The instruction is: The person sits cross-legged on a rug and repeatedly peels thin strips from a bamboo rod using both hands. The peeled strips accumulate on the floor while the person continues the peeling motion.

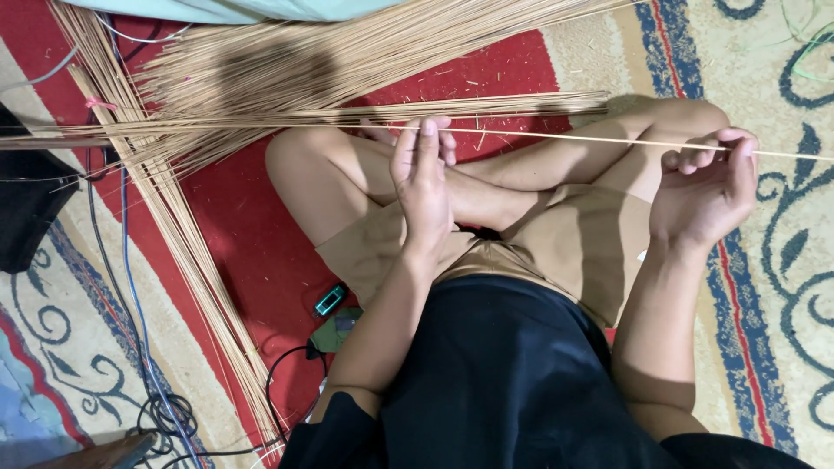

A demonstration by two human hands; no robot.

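A thin stick (556, 136) runs level above the crossed legs. The right hand (708, 187) pinches it near one end; the left hand (423, 178) holds it with fingers straight, pressed together. Piles of sticks (287, 74) lie beyond on the red carpet (243, 234).

Noted red patterned carpet (252, 234) with cream-and-blue border; tangled black and blue cables (161, 408) at its edge; small teal rectangular device (330, 300) beside folded knee; black box-shaped object (30, 204) far left.
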